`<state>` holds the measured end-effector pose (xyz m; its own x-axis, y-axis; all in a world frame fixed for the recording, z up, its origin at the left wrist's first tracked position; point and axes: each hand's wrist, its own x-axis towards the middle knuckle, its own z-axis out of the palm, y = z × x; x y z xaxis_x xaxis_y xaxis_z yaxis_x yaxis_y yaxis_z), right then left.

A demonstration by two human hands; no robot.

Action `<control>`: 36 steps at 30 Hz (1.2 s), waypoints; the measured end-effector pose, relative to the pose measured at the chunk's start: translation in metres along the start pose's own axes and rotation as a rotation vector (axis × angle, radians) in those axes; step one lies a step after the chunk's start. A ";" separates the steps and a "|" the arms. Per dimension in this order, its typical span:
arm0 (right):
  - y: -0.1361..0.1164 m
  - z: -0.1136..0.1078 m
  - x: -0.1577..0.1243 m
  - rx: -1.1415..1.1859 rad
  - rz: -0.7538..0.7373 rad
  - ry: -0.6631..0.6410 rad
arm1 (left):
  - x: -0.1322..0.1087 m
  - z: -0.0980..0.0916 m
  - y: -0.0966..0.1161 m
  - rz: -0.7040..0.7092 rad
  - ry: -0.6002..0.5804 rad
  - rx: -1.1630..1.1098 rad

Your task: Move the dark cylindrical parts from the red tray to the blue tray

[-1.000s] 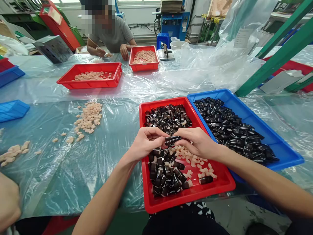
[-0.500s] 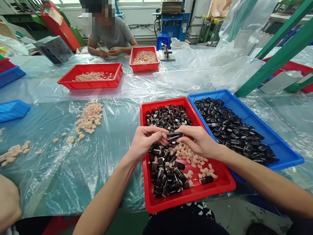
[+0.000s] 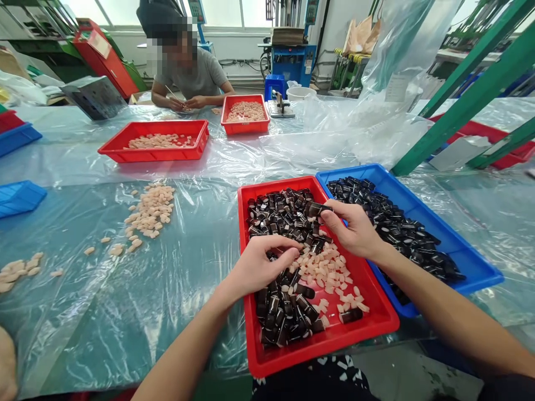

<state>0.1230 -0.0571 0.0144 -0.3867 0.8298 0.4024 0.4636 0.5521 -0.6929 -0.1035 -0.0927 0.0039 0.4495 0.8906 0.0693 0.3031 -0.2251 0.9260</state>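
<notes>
Right hand point(image 3: 355, 231) pinches black piece point(image 3: 318, 209); left hand point(image 3: 261, 266) hovers

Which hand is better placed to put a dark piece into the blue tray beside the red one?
Probably the right hand: it pinches a dark piece close to the blue tray. The left hand is farther away, low over the red tray.
</notes>
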 end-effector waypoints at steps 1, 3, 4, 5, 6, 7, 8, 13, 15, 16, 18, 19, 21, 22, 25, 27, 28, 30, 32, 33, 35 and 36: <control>0.001 0.001 0.000 0.000 -0.006 -0.003 | 0.000 0.000 -0.001 -0.017 0.018 -0.002; 0.001 0.003 0.002 -0.017 -0.017 -0.004 | 0.001 -0.001 -0.002 -0.042 0.025 -0.001; 0.001 0.003 0.003 -0.036 -0.018 -0.002 | 0.002 -0.002 -0.003 -0.050 0.019 0.005; 0.000 0.002 0.005 -0.063 -0.016 0.002 | 0.002 -0.002 -0.003 -0.053 0.017 0.012; -0.002 0.000 0.006 -0.101 -0.011 0.006 | 0.003 -0.003 -0.004 -0.058 0.018 0.018; -0.004 -0.004 0.008 -0.149 0.001 0.004 | 0.004 -0.003 -0.005 -0.061 0.022 0.020; -0.006 -0.008 0.009 -0.208 0.014 -0.004 | 0.005 -0.004 -0.006 -0.063 0.025 0.018; -0.010 -0.039 -0.002 -0.542 0.143 -0.149 | 0.006 -0.007 -0.010 -0.059 0.009 -0.040; -0.004 -0.053 -0.012 -0.613 0.239 -0.210 | 0.005 -0.007 -0.011 -0.050 0.012 -0.044; 0.001 -0.060 -0.017 -0.625 0.285 -0.232 | 0.005 -0.007 -0.011 -0.046 0.013 -0.041; 0.011 -0.071 -0.026 -0.612 0.358 -0.266 | 0.004 -0.007 -0.012 -0.042 0.016 -0.038; 0.016 -0.076 -0.029 -0.598 0.385 -0.284 | 0.004 -0.006 -0.013 -0.042 0.018 -0.040; 0.022 -0.084 -0.032 -0.580 0.425 -0.318 | 0.005 -0.006 -0.014 -0.044 0.023 -0.049; 0.024 -0.087 -0.032 -0.584 0.439 -0.331 | 0.006 -0.007 -0.014 -0.043 0.026 -0.056; 0.026 -0.092 -0.028 -0.657 0.490 -0.361 | 0.007 -0.008 -0.015 -0.038 0.029 -0.076; 0.026 -0.094 -0.025 -0.752 0.570 -0.386 | 0.007 -0.009 -0.014 -0.038 0.033 -0.086; 0.026 -0.095 -0.024 -0.805 0.619 -0.396 | 0.007 -0.009 -0.014 -0.041 0.035 -0.087; 0.027 -0.097 -0.022 -0.889 0.692 -0.413 | 0.006 -0.008 -0.012 -0.047 0.035 -0.083; 0.026 -0.097 -0.021 -0.943 0.706 -0.415 | 0.005 -0.007 -0.011 -0.058 0.025 -0.082; 0.025 -0.096 -0.020 -0.964 0.694 -0.409 | 0.004 -0.007 -0.011 -0.064 0.021 -0.084; 0.021 -0.093 -0.018 -1.014 0.648 -0.376 | 0.003 -0.007 -0.011 -0.073 0.017 -0.083; 0.017 -0.091 -0.017 -1.037 0.616 -0.352 | 0.003 -0.006 -0.011 -0.075 0.017 -0.079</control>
<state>0.2101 -0.0546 0.0495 -0.0011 0.9937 -0.1121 0.9883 0.0182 0.1512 -0.1110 -0.0850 -0.0039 0.4136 0.9105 0.0042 0.2683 -0.1263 0.9550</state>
